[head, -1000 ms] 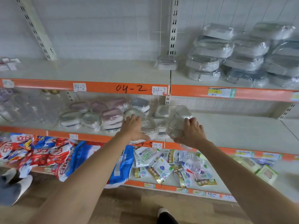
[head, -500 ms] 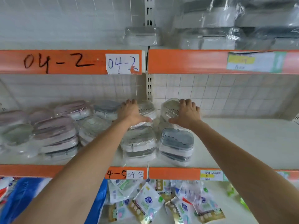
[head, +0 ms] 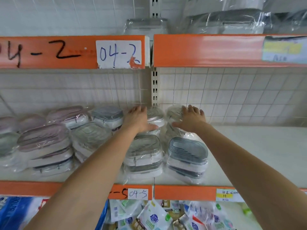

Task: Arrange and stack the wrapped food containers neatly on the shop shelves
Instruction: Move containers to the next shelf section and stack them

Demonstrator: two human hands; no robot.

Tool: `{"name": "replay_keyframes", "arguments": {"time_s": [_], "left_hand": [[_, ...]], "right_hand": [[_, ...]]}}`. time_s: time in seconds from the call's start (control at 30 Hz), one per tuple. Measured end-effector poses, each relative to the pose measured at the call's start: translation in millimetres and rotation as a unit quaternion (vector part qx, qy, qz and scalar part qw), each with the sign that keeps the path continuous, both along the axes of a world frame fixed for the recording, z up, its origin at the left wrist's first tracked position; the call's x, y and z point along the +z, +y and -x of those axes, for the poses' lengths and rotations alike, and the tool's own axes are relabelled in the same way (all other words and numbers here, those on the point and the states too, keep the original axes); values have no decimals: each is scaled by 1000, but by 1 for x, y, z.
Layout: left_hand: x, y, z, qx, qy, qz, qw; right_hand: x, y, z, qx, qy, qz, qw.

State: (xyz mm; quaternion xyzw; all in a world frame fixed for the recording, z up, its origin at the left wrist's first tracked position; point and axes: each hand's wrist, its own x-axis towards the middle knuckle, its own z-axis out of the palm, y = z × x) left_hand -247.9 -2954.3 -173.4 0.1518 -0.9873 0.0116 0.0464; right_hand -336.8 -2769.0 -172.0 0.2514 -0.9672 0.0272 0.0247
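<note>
Change: Both hands stay on the same two rear containers as half a second ago; the view has drawn closer, so the shelf fills more of the picture.
Left hand: left hand [head: 141,119] lies flat on a clear-lidded container [head: 155,116] at the back of the middle shelf, fingers spread and fairly straight, thumb stretched along its front edge.
Right hand: right hand [head: 191,118] lies on its neighbour, a second clear container [head: 174,112], fingers straight over the lid, thumb pointing left; nothing is pinched.
Containers: both sit on top of others in the rear row, side by side and close to touching, just before the tiled wall [head: 232,97].
Front row: two stacks, a clear-lidded stack [head: 143,156] and a grey-lidded stack [head: 187,158], stand near the shelf lip [head: 184,192], apart by a narrow gap.
Left group: pink and grey-lidded packs [head: 44,143] crowd the shelf's left part, some leaning.
Open room: bare white shelf [head: 257,155] runs right of the grey-lidded stack to the frame's edge.
Edges: orange lips front both shelves; a slotted upright [head: 155,87] rises behind the two hands.
Materials: rounded-oblong plastic boxes with ribbed lids, each in glossy crinkled film; small square tiles on the wall.
Above: larger wrapped boxes [head: 232,22] sit on the top shelf.
Below: loose printed sachets [head: 152,216] lie in a heap.
</note>
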Motion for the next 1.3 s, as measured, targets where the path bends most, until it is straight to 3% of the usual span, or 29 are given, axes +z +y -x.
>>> {"name": "replay_keyframes", "arguments": {"time_s": [0.27, 0.4, 0.53, 0.67, 0.97, 1.13, 1.3], "left_hand": [[10, 14, -51, -67, 67, -4, 996], [13, 16, -96, -91, 73, -32, 993], [36, 23, -141, -113, -14, -75, 991], [69, 31, -179, -113, -124, -107, 980], [160, 66, -249, -118, -193, -131, 965], [243, 85, -265, -128, -136, -166, 968], [310, 87, -261, -122, -38, -143, 981]], "right_hand": [[5, -9, -58, 84, 58, -4, 995], [11, -6, -99, 110, 29, -2, 994], [29, 7, -140, 182, -36, -43, 982], [61, 26, -179, 202, -105, -21, 974], [160, 74, -257, 196, -125, -81, 969], [245, 93, -274, 188, -106, -38, 976], [308, 99, -272, 165, -51, 23, 985]]}}
